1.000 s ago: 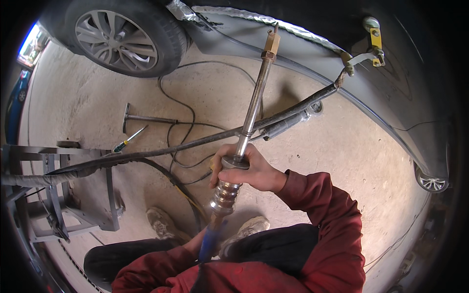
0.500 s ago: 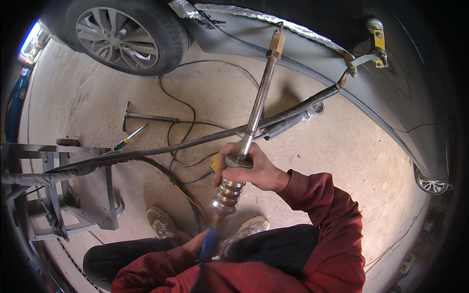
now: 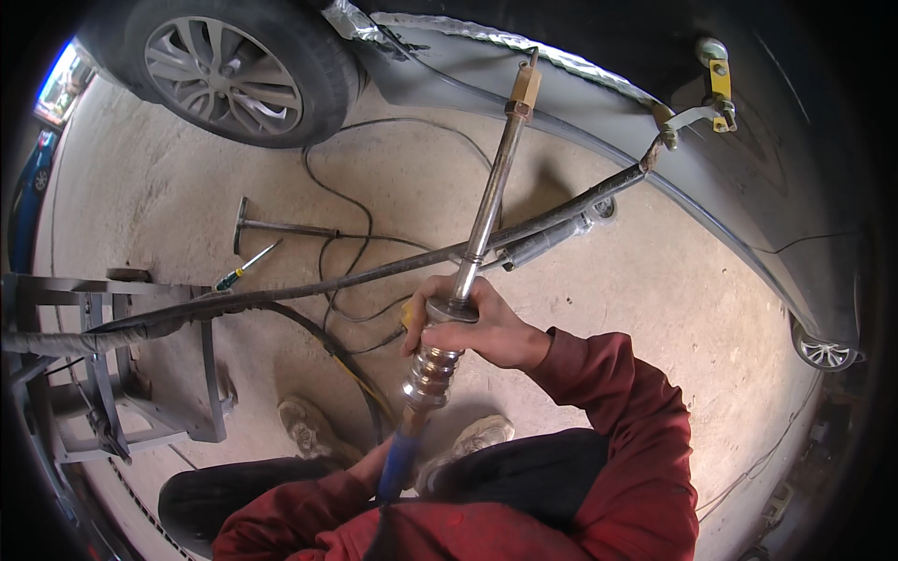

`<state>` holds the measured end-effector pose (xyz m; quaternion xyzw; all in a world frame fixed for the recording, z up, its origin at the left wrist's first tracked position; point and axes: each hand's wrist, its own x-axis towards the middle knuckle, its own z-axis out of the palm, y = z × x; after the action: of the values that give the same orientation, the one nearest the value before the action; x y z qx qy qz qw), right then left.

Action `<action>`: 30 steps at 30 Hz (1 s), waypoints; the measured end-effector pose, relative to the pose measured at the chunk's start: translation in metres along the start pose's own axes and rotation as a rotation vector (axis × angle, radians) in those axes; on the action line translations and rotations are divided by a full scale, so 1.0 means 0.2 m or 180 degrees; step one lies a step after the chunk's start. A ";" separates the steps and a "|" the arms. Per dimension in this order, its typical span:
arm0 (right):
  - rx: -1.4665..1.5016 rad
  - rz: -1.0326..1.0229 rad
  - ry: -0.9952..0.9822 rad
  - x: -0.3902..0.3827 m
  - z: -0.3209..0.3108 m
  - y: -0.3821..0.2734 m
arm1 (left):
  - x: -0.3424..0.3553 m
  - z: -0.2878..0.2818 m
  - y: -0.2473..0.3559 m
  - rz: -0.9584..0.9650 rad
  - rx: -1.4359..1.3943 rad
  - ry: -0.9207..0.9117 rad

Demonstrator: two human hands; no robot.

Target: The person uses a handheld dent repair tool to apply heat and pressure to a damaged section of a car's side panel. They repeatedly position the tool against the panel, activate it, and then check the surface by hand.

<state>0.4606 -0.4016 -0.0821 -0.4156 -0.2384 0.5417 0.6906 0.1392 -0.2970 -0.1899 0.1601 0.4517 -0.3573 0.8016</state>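
A slide hammer [image 3: 490,201] with a metal shaft slants up from my lap toward the car's lower edge. My right hand [image 3: 468,323] is closed around the ringed steel weight [image 3: 433,370] on the shaft. At the lower end, my left hand [image 3: 376,463] is against the blue handle [image 3: 399,465], its fingers mostly hidden behind it. The brass-coloured head [image 3: 525,89] ends in a thin pointed tip, which lies over the strip of bare shiny metal [image 3: 585,68] along the dark car's sill. Whether the tip touches the metal, I cannot tell.
A thick black cable [image 3: 374,273] crosses behind the shaft to a clamp with a yellow bracket [image 3: 720,89] on the car. On the floor lie a grinder [image 3: 547,238], a T-shaped bar [image 3: 281,225], a screwdriver [image 3: 245,266] and thin cords. A metal frame stands left [image 3: 208,374]; a wheel [image 3: 229,79] is upper left.
The slide hammer and my right hand have shifted very slightly left. My grip on the weight is the same.
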 end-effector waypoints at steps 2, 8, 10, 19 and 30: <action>-0.0033 -0.0009 0.0103 0.00 -0.02 0.00 | 0.00 0.00 0.00 0.0025 0.0012 0.0007; 0.0217 -0.0055 0.0185 0.02 -0.01 0.00 | 0.00 0.00 0.03 -0.0021 -0.0072 0.0008; 0.0112 0.0043 -0.0048 0.01 0.00 0.02 | -0.02 0.02 0.04 0.0000 -0.0054 0.0057; -0.0165 0.0080 0.0104 -0.01 -0.01 0.01 | -0.08 0.22 0.07 0.1035 -0.0210 0.1201; -0.0187 -0.0045 -0.0042 0.00 -0.04 0.02 | -0.07 0.24 0.08 0.0774 -0.0130 0.0596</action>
<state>0.4645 -0.4040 -0.0890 -0.4304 -0.2617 0.5323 0.6804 0.1751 -0.3066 -0.1530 0.2300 0.5090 -0.2319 0.7964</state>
